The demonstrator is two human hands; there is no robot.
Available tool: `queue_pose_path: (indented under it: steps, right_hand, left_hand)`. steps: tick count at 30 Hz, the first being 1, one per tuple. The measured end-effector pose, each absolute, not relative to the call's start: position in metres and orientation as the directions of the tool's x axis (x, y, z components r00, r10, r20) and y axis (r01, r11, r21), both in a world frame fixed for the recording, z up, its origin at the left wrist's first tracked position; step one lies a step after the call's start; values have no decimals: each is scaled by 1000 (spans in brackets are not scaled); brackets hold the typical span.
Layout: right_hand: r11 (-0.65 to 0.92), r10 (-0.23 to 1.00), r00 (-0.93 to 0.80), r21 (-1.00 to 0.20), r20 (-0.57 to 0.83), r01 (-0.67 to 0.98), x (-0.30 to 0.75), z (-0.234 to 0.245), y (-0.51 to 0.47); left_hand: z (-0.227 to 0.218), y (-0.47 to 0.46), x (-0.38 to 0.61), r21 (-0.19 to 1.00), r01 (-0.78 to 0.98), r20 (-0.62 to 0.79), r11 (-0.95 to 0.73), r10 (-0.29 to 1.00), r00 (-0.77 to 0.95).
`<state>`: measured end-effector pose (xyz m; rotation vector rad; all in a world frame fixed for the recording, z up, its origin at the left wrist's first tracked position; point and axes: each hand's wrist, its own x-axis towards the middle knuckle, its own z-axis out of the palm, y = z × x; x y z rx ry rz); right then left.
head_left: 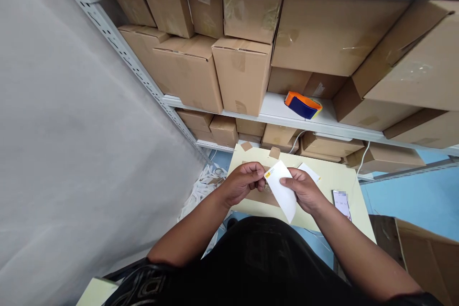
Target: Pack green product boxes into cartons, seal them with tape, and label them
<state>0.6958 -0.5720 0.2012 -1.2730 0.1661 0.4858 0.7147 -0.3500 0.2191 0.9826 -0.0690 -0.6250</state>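
In front of my body, my right hand (304,189) grips a white paper slip (281,189) between thumb and fingers. The slip is bent, with a small yellow logo and tiny print near its upper left corner. Pinched closed at that corner are the fingers of my left hand (242,184). Below both hands, a brown cardboard box (260,196) lies on the cream table (358,213), partly hidden by my hands and the slip. Another white slip (310,171) rests on the table behind my right hand.
A phone (342,203) with a lit screen lies at the table's right. Shelves ahead hold several cardboard boxes (242,74) and an orange and blue ring-shaped roll (303,106). White strips (201,189) litter the floor at left. An open carton (426,253) stands at right.
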Motion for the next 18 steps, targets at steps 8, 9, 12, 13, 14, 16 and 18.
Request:
queue_pose_path:
  steps: [8, 9, 12, 13, 14, 16, 18]
  right_hand:
    - [131, 284, 879, -892, -384, -432, 694, 192, -577]
    - [91, 256, 896, -914, -363, -396, 695, 189, -576]
    - [-128, -11, 989, -981, -145, -145, 695, 184, -573]
    - [-211, -95, 995, -976, -26, -46, 694, 184, -572]
    - [-270, -131, 988, -962, 78, 40, 692, 186, -571]
    - [-288, -70, 978, -943, 196, 168, 687, 193, -567]
    - [-231, 57, 973, -945, 225, 232, 682, 201, -561]
  left_hand:
    - [203, -371, 702, 743, 478, -231, 469, -492, 840]
    - [200, -373, 701, 742, 469, -230, 479, -475, 849]
    - [193, -376, 696, 748, 436, -228, 500, -423, 877]
    - [192, -377, 695, 751, 428, -230, 503, -408, 883]
    - [191, -377, 694, 756, 420, -233, 502, -393, 889]
    - [192, -376, 692, 774, 402, -235, 489, -367, 900]
    - [194, -376, 690, 800, 378, -226, 465, -350, 909]
